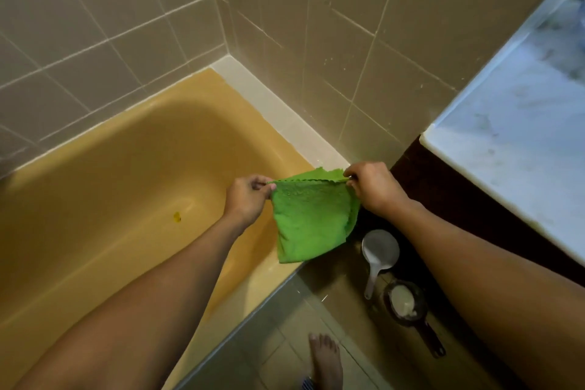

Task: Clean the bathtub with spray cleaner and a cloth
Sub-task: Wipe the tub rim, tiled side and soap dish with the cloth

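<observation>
A bright green cloth (311,218) hangs folded over the near right corner of the yellow bathtub (133,168). My left hand (248,199) pinches its upper left corner and my right hand (375,188) pinches its upper right corner, stretching the top edge between them. A small dark yellow spot (177,216) marks the tub floor. No spray cleaner shows in the head view.
On the floor right of the tub lie a white plastic scoop (379,252) and a dark pan holding something pale (405,302). A marble counter (522,123) juts in at the right. Tiled walls (285,9) enclose the tub's corner. My bare foot (326,361) stands on the tiled floor.
</observation>
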Demonstrator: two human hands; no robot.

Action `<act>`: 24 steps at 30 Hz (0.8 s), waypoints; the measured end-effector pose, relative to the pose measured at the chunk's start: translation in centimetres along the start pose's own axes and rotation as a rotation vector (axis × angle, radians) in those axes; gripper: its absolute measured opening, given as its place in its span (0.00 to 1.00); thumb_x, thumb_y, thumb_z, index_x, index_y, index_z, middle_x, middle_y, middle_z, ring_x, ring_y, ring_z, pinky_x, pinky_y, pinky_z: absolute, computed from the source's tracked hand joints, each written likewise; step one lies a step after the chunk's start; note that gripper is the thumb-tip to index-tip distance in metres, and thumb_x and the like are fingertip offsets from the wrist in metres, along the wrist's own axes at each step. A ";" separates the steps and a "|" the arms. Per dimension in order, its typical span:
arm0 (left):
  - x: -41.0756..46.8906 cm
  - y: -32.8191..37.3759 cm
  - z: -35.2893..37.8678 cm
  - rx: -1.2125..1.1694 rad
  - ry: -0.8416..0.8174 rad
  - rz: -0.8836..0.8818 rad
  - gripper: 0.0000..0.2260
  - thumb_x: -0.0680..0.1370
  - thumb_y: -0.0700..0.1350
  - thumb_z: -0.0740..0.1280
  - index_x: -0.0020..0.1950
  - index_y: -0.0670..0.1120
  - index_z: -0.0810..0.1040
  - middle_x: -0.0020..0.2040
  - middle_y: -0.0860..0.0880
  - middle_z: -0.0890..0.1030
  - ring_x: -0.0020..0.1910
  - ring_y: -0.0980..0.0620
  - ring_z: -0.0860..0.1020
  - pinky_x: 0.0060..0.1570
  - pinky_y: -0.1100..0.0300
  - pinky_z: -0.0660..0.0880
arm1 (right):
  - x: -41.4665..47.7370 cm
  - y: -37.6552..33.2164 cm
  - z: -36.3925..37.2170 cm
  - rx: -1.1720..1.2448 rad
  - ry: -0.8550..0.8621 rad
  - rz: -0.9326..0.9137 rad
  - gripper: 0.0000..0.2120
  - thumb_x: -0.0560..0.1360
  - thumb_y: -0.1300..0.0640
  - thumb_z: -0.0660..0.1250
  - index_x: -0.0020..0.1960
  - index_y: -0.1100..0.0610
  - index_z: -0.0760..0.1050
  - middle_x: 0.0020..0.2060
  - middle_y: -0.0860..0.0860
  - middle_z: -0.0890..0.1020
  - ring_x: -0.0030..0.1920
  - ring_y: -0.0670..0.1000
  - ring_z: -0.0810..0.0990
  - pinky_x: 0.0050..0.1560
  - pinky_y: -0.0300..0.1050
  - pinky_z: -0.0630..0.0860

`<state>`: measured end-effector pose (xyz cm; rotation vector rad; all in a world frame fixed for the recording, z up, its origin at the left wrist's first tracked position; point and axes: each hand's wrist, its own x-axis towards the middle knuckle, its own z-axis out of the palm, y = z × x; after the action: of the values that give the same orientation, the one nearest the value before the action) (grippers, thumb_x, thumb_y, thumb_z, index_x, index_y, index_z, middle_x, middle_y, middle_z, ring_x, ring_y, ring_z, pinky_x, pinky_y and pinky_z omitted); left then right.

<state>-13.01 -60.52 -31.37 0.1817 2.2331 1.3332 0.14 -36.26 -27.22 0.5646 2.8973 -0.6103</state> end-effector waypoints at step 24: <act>9.1 -1.0 4.9 -0.043 -0.006 -0.019 0.06 0.79 0.40 0.73 0.44 0.50 0.82 0.45 0.49 0.84 0.46 0.45 0.83 0.51 0.50 0.81 | 7.8 1.8 5.4 0.190 0.053 0.183 0.07 0.81 0.56 0.66 0.57 0.57 0.75 0.51 0.58 0.80 0.52 0.61 0.77 0.49 0.50 0.71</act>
<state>-18.16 -53.85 -37.40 0.1487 2.1935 1.3678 -6.14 -34.32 -34.38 0.8707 2.8099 -0.8592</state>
